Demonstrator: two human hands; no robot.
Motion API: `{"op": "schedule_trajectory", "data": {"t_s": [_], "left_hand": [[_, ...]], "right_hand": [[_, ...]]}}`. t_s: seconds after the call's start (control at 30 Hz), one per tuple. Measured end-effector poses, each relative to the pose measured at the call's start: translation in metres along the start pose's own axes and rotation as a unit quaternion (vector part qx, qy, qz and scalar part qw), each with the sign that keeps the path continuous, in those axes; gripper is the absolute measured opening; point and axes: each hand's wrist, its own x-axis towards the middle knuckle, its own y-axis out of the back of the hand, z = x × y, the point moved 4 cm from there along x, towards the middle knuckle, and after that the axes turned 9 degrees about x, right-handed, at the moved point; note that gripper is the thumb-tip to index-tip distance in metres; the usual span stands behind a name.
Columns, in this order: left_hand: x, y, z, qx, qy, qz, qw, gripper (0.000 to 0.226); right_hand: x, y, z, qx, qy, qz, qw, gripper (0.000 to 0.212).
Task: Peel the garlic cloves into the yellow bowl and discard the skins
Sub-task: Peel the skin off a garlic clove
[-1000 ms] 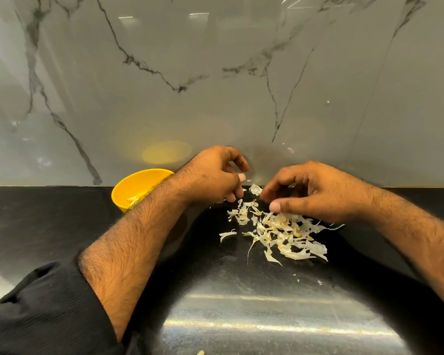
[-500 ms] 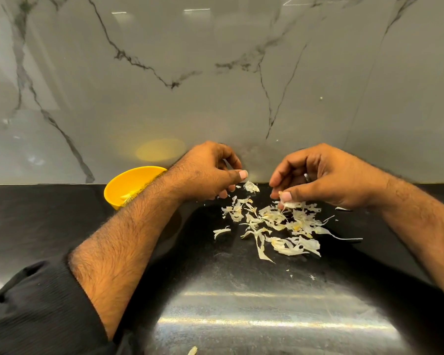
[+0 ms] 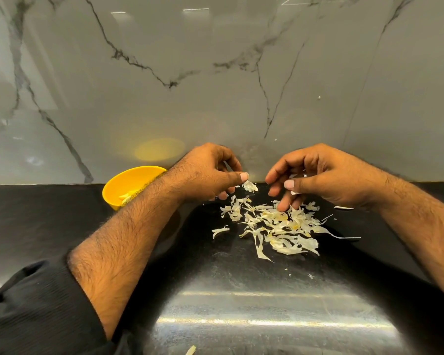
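Both hands hover over the black countertop [image 3: 62,221], close to the marble-veined wall [image 3: 215,73]. The left hand [image 3: 205,175] has its fingers curled in with the thumb stretched forward; something pale shows between thumb and fingers, but whether it is a garlic clove or a bit of skin cannot be told, so its grip stays uncertain. A loose flake of skin [image 3: 249,186] sits just beside the thumb tip. The right hand [image 3: 326,178] also curls its fingers, and a small white scrap [image 3: 295,192] shows just under the thumb; whether the hand pinches it cannot be told either. A black sleeve [image 3: 36,311] covers the left forearm near the bottom edge.

Behind the left forearm, against the wall, stands the yellow bowl [image 3: 123,183], partly hidden by the arm. Inside it a few pale pieces [image 3: 127,196] lie near the bottom, likely peeled cloves, though they are too small to be sure. The bowl's colour reflects as a soft glow on the wall above it.

Below and between the hands lies the pile of garlic skins [image 3: 274,226], thin papery white shreds spread on the counter, with single strips straying to the left and right of it. One more scrap [image 3: 190,350] lies at the bottom edge of the view.
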Motion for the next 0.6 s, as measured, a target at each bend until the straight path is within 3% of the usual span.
{"op": "schedule_trajectory", "data": {"t_s": [0.17, 0.23, 0.37, 0.53, 0.6], "left_hand": [[0.0007, -0.0013, 0.0004, 0.008, 0.002, -0.004, 1.0, 0.026], [0.0009, -0.0023, -0.0001, 0.005, 0.004, -0.007, 1.0, 0.026], [0.0013, -0.0025, 0.0003, 0.007, 0.006, -0.009, 1.0, 0.027], [-0.0001, -0.0021, 0.0035, 0.003, -0.015, -0.005, 1.0, 0.021], [-0.0011, -0.0014, 0.0054, 0.001, -0.033, -0.002, 0.999, 0.013]], "right_hand": [[-0.0011, 0.0031, -0.003, -0.033, 0.004, 0.041, 0.999, 0.015], [-0.0018, 0.0053, -0.006, -0.078, 0.013, 0.058, 0.995, 0.02], [-0.0005, 0.0066, -0.0015, -0.154, 0.011, 0.047, 0.987, 0.01], [-0.0019, 0.0028, -0.0026, -0.199, 0.008, 0.023, 0.98, 0.039], [-0.0017, 0.0012, -0.0036, -0.193, 0.016, 0.014, 0.981, 0.031]]}}
